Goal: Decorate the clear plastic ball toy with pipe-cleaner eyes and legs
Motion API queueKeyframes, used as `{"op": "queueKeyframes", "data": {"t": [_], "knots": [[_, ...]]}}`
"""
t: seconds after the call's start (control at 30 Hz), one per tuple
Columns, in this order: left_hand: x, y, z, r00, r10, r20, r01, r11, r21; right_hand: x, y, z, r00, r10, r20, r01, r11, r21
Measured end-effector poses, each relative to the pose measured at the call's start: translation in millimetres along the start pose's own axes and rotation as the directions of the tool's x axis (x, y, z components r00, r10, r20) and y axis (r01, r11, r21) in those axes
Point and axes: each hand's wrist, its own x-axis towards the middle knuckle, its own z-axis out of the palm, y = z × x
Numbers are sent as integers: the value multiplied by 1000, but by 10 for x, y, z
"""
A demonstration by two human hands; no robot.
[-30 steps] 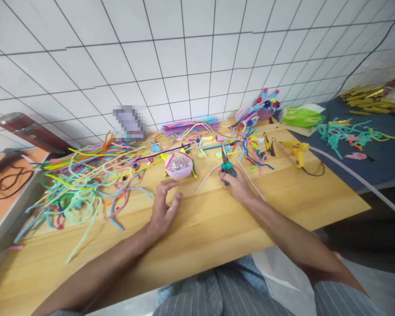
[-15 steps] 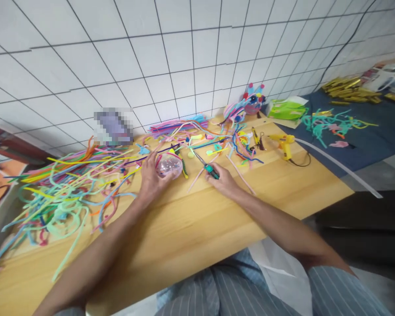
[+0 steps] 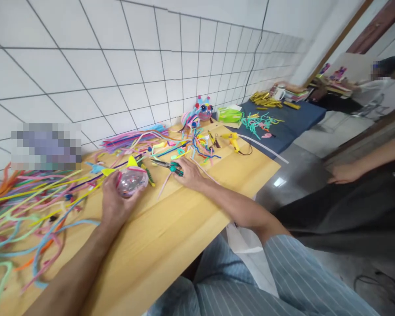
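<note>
My left hand [image 3: 114,202] is wrapped round the side of a clear plastic ball [image 3: 133,181]. Pink pipe cleaner runs over the ball's top, and two yellow pointed ears stand up from it. Small coloured bits show through its wall. In my right hand [image 3: 190,174] are pliers [image 3: 174,167] with green-and-black handles. Their metal jaws point left towards the ball, apart from it, and look slightly parted. Between ball and pliers lies a slim yellow-and-dark tool [image 3: 149,173] whose kind I cannot make out. A pale pink pipe cleaner [image 3: 163,186] lies just below the pliers.
Loose pipe cleaners [image 3: 46,219] spread over the table's left side, with a purple-pink bundle [image 3: 131,139] along the wall. A decorated ball figure [image 3: 204,109], a green packet [image 3: 229,115] and a yellow glue gun [image 3: 232,141] stand farther right. Another person's hand [image 3: 344,174] shows at right.
My view has swung right, bringing a bystander's arm and the room beyond into sight. The ball is tipped up so its yellow ears show. The pliers have turned, their jaws now pointing left.
</note>
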Motion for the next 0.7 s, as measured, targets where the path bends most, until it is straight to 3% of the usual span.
{"op": "queueKeyframes", "data": {"t": [0.17,0.3,0.53,0.7], "knots": [[19,-30,33,997,79,17,-79,997,21,-14,-2,8,1000,26,-12,-25,998,56],[1,-14,46,990,142,-11,-142,989,34,-49,-50,-71,991,125,-43,-119,986,120],[-29,9,45,985,168,28,-169,985,28,10,-108,-175,962,266,-58,-240,930,278],[-42,17,37,983,182,21,-182,983,0,62,-146,-174,955,291,-64,-255,909,329]]}}
